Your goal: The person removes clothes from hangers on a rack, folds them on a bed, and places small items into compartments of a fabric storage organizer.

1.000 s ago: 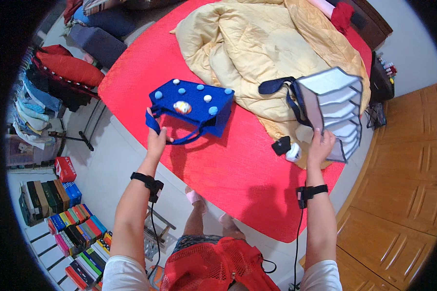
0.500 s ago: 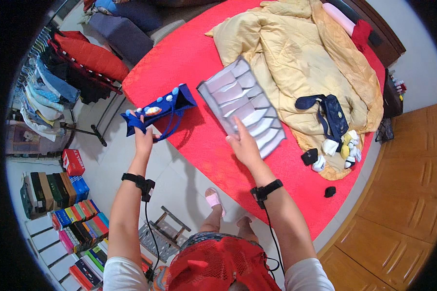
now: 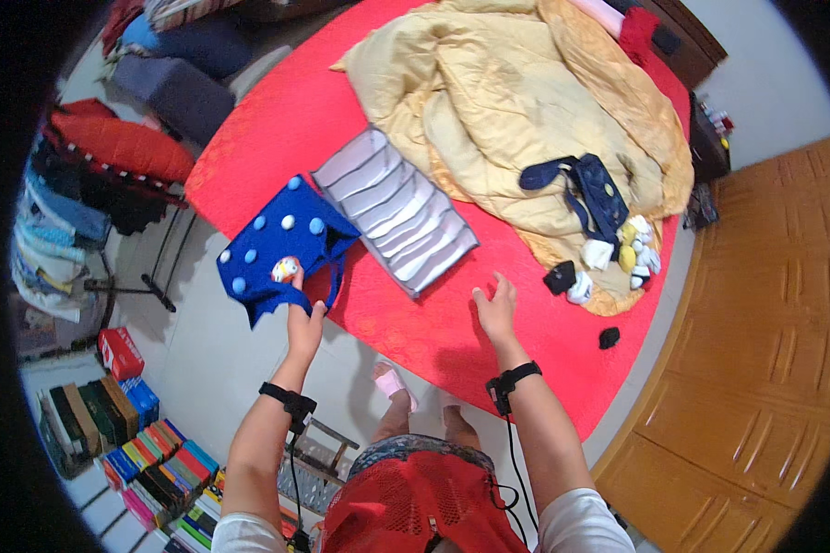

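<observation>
A blue felt bag [image 3: 267, 235] dotted with white and light-blue pompoms hangs tilted at the bed's left edge. My left hand [image 3: 304, 324] grips it at the lower side by its handle, close to a small round colourful ornament. Touching or just beside the bag, a pale grey storage organizer [image 3: 392, 217] with dark edging and a row of several compartments rests on the red bed cover. To the right of the organizer, over the cover, my right hand [image 3: 497, 313] is open with fingers apart and holds nothing.
A crumpled yellow quilt [image 3: 489, 120] covers the far side of the red bed [image 3: 544, 359]. On it lie a dark blue bag [image 3: 599, 198] and several balled socks [image 3: 632, 253]. A black sock [image 3: 609, 338] is nearer. Clothes racks and books [image 3: 161, 461] stand left, a stool [image 3: 323, 461] below.
My right hand has let go of the organizer, which now lies flatter beside the blue bag. The bag has turned to show its broad dotted face. My left hand has moved lower.
</observation>
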Available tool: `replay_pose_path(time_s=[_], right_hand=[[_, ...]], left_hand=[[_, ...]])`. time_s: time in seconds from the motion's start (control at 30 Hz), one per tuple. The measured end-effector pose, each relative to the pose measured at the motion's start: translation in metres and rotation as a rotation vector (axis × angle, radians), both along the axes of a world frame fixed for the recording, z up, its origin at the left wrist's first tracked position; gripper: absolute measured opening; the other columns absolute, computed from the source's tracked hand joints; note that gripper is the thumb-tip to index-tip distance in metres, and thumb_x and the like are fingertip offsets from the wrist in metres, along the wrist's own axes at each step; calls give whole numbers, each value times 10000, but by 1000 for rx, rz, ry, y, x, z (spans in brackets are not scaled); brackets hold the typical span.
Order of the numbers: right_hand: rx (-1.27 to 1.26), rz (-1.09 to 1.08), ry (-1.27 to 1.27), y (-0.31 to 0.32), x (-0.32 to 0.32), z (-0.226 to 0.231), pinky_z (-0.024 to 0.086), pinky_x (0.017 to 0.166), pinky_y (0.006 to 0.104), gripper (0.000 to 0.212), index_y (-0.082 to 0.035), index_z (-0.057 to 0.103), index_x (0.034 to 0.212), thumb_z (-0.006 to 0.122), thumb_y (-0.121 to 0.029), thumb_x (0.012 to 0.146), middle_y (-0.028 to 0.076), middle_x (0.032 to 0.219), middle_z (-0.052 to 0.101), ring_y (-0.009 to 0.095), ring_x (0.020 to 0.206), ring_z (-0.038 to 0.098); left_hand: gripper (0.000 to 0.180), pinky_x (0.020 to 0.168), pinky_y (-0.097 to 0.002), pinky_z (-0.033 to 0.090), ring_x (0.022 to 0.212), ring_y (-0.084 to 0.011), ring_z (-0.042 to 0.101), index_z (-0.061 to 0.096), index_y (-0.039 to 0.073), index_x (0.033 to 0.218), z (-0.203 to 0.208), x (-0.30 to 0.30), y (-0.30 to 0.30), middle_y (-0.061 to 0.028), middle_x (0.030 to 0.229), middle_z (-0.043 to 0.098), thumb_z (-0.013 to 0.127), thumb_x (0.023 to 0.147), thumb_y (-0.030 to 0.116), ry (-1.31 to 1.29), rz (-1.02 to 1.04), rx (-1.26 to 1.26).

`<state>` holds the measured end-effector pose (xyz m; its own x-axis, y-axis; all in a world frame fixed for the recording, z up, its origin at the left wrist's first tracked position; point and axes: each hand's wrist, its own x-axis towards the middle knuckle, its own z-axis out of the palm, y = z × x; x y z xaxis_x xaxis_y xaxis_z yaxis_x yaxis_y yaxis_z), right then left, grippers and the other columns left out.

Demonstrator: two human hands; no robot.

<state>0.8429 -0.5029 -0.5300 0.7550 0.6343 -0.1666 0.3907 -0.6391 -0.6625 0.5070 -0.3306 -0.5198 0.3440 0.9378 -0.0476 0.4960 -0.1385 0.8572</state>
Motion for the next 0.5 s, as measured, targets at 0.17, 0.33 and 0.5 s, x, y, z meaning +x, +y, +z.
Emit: replay_pose_path(time_s=[0.17, 0.33, 0.5], right_hand=[[-3, -193, 14, -62, 71, -17, 357, 1066, 451, 627, -31, 472, 1341, 725, -244, 808, 222, 1279, 497, 371, 1217, 464], [-111, -258, 7, -114, 144, -31, 315, 1092, 480, 691, -123, 460, 1387, 745, -287, 779, 245, 1369, 410, 401, 1285, 392], [-153, -236, 13, -116, 198, -33, 223, 1146, 503, 849, -207, 400, 1466, 774, -397, 728, 317, 1507, 181, 488, 1381, 238]], left_hand=[[302, 1096, -389, 326, 1298, -287, 463, 611, -7, 1149, -40, 46, -36, -206, 1372, 507, 618, 847, 8, 100, -55, -35], [102, 810, -358, 475, 854, -209, 611, 648, -7, 924, -88, 77, -63, -101, 890, 652, 637, 894, 89, 96, 285, -317], [197, 736, -328, 474, 777, -162, 583, 647, -9, 952, -114, 60, -78, -44, 836, 638, 648, 928, 187, 125, 416, -350]])
